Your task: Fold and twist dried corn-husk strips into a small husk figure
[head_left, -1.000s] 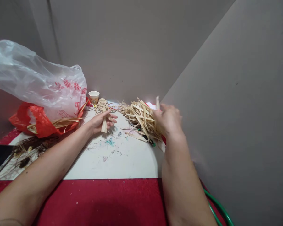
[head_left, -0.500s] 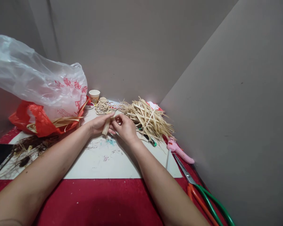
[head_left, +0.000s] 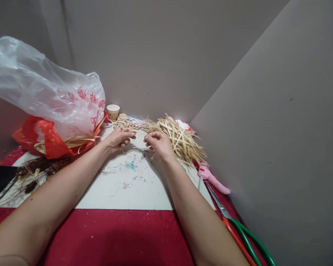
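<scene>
My left hand (head_left: 120, 139) is closed in a pinch over the white board (head_left: 111, 192), with a small end of pale straw strip (head_left: 133, 130) showing at its fingertips. A short gap to the right, my right hand (head_left: 158, 143) is also pinched; what it holds, if anything, is too small to make out. Just behind and right of it lies a pile of dry straw strips (head_left: 183, 142). A coil of thin cord (head_left: 123, 121) rests beyond my left hand.
Plastic bags, one clear (head_left: 80, 107) and one red (head_left: 55, 144), stand left beside a paper cup (head_left: 113, 112). Dark fibres (head_left: 34, 177) and a black phone-like object (head_left: 1, 183) lie at left. A pink glue gun (head_left: 213, 179) and scissors (head_left: 224, 212) are at right.
My hands have moved apart, the right one to the right. The wide straw piece that hung from my left hand no longer shows there. The view has shifted slightly.
</scene>
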A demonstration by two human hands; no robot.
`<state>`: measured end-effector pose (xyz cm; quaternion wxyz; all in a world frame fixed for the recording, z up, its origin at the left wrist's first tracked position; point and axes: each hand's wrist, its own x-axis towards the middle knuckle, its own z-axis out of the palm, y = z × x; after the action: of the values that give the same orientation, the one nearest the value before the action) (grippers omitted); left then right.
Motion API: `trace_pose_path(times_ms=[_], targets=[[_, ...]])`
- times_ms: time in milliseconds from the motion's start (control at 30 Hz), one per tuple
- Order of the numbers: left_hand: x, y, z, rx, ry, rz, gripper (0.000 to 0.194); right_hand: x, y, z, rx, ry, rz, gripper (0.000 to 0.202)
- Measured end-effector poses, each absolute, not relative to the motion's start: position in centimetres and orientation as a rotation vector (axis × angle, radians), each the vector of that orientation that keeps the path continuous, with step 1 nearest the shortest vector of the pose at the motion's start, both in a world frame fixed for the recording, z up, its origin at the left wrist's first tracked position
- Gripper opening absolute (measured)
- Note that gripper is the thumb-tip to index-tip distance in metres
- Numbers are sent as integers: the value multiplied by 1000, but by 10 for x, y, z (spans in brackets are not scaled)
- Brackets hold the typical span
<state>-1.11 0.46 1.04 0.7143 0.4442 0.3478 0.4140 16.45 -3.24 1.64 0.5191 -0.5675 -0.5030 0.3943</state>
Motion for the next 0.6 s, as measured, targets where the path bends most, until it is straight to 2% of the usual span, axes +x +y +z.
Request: trace_pose_path(times_ms=[233, 367, 433, 500, 600], targets=[[-13, 7, 9, 946, 733, 895, 6, 177, -24, 8, -1351, -1379, 433, 15], [-12, 8, 8, 1003, 764, 837, 5, 173, -37, 17, -1372, -1755, 31, 52], [-12, 6, 8, 1022, 752, 796, 6, 167, -44, 21, -1309, -1989, -73, 62], [-12, 5, 8, 1035, 734, 749, 8, 161, -47, 21, -1264, -2163, -47, 57], [-12, 3, 9, 1009, 729, 692, 11, 161, -43, 15, -1275, -2216, 85, 38]])
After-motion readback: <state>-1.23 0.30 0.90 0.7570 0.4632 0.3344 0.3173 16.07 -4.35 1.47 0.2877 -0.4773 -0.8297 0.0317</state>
